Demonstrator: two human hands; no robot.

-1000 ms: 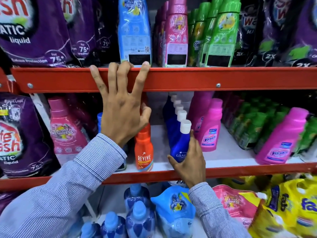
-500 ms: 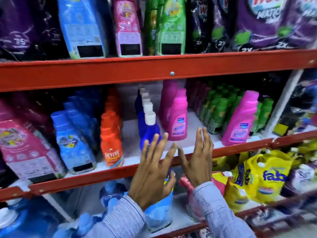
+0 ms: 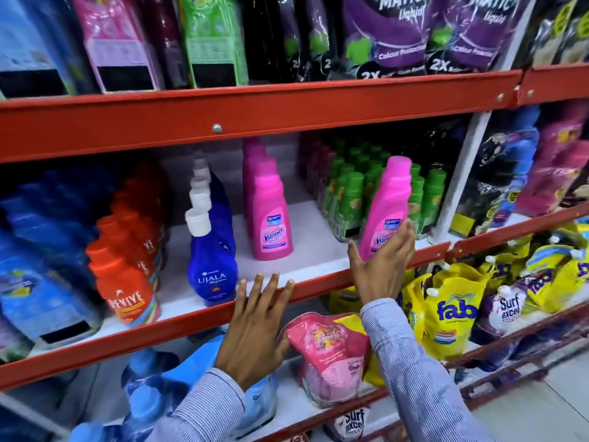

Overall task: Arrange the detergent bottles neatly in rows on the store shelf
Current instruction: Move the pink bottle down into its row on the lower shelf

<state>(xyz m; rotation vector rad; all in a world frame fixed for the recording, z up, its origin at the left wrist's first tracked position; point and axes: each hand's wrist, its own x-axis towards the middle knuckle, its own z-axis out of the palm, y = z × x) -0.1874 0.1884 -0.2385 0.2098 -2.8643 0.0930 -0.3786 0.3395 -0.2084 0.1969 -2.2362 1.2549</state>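
On the middle shelf (image 3: 312,247) stand rows of bottles: orange Revive bottles (image 3: 127,282), blue Ujala bottles (image 3: 212,263) with white caps, a row of pink Vanish bottles (image 3: 271,215), and green bottles (image 3: 353,199). A single pink Vanish bottle (image 3: 387,199) leans at the shelf's front, apart from its row. My right hand (image 3: 381,266) is open right in front of that leaning bottle, fingertips at its label. My left hand (image 3: 255,333) is open, fingers spread, just below the shelf's red front rail (image 3: 191,317). Neither hand holds anything.
Tall blue, pink and green bottles and purple pouches fill the top shelf (image 3: 287,106). Below are blue bottles (image 3: 143,387), a pink pouch (image 3: 331,355), yellow Fab pouches (image 3: 452,311). A white upright post (image 3: 462,173) divides the shelving on the right. Free shelf space lies between the two pink bottles.
The view has swung to the right. My left hand has left the top rail and dropped low; my right hand has left the blue Ujala bottle and moved right to the leaning pink bottle.
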